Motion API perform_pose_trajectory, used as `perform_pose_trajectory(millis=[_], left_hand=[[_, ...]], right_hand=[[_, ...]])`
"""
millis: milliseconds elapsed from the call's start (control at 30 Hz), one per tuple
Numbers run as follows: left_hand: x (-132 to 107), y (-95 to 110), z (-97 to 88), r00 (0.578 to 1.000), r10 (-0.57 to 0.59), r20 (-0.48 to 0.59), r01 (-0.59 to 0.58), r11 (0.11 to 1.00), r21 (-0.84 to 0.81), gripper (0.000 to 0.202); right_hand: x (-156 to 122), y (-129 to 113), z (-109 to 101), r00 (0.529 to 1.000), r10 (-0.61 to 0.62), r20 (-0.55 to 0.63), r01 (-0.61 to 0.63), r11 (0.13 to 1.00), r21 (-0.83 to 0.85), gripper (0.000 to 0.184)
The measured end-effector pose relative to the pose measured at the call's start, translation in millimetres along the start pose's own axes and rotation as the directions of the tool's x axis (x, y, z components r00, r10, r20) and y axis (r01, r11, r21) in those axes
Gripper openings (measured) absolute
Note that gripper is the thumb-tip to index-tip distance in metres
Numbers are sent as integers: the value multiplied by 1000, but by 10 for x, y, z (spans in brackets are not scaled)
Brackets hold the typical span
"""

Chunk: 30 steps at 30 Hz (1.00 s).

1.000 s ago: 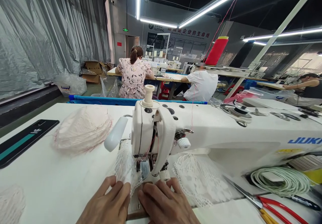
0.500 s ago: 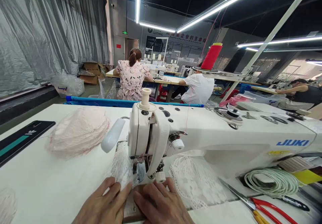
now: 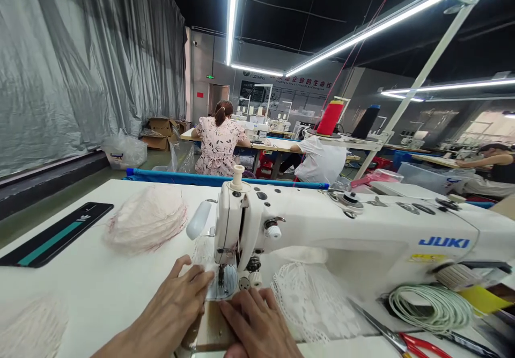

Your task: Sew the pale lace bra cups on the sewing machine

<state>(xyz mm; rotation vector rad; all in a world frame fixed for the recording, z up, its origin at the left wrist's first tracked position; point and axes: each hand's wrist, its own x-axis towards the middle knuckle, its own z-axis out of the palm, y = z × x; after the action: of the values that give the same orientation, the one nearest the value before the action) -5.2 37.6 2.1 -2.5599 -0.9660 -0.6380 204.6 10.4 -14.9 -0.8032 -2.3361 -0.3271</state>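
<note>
A white JUKI sewing machine stands on the white table. My left hand lies flat with fingers stretched, pressing a small piece of white lace just left of the needle and presser foot. Beside it, my right hand rests on the machine bed in front of the foot, fingers extended and fingertips on the fabric edge. More white lace is heaped under the machine arm to the right.
A pinkish lace pile and a black phone lie on the table's left. Coiled cord and red-handled scissors sit at the right. A red thread cone stands behind. Other people sew at tables beyond.
The view has tilted up and drawn back. My left hand has slid forward toward the presser foot; the right hand stays close in front of it.
</note>
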Motion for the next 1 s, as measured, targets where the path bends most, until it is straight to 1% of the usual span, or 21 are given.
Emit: perform_pose_trajectory(millis=[67,133,200,267,333,367,467,567,633,767,800,867,933,1000], left_hand=[[-15,57,-38,1000,-2,-10,2,1000,1,3],[-68,159,-107,1000,-7,-9,7,1000,-21,3],[-138,277,-207,1000,-12,12,14,994,-110,5],[-190,361,-307,998,-35,58,47,973,-225,8],[-203,381,-365,994,-77,75,95,956,-279,8],[-197,368,-368,994,-97,60,110,954,-281,7],[-159,289,-282,995,-91,-44,77,966,-248,1],[-117,215,-161,993,-37,-116,12,979,-205,6],[-77,173,-129,992,-10,-125,-14,982,-187,9],[20,88,-152,989,121,-80,-132,982,-138,18],[33,71,-144,987,138,-82,-148,980,-132,19],[32,45,-80,985,102,-136,-121,983,-141,24],[-2,31,32,976,62,-208,-98,981,-168,29],[-50,32,134,969,50,-243,-97,978,-184,29]], right_hand=[[35,-29,-50,1000,10,16,-10,1000,1,70],[56,-59,-90,999,-4,37,3,1000,7,69],[58,-88,-116,999,-21,35,20,999,25,68],[44,-109,-135,999,-11,38,10,999,47,68],[28,-119,-158,998,19,60,-23,998,64,70],[23,-117,-172,997,30,77,-36,997,72,70],[34,-87,-217,993,53,108,-62,995,80,66],[60,-31,-232,987,114,117,-119,992,43,58],[69,7,-218,983,147,114,-150,989,19,58],[53,44,-156,985,148,88,-149,989,-1,60],[47,46,-139,985,151,79,-151,989,-9,60],[37,47,-115,986,154,63,-153,988,-25,59],[33,48,-107,987,150,57,-149,988,-34,59],[31,49,-120,987,145,75,-143,989,-28,60]])
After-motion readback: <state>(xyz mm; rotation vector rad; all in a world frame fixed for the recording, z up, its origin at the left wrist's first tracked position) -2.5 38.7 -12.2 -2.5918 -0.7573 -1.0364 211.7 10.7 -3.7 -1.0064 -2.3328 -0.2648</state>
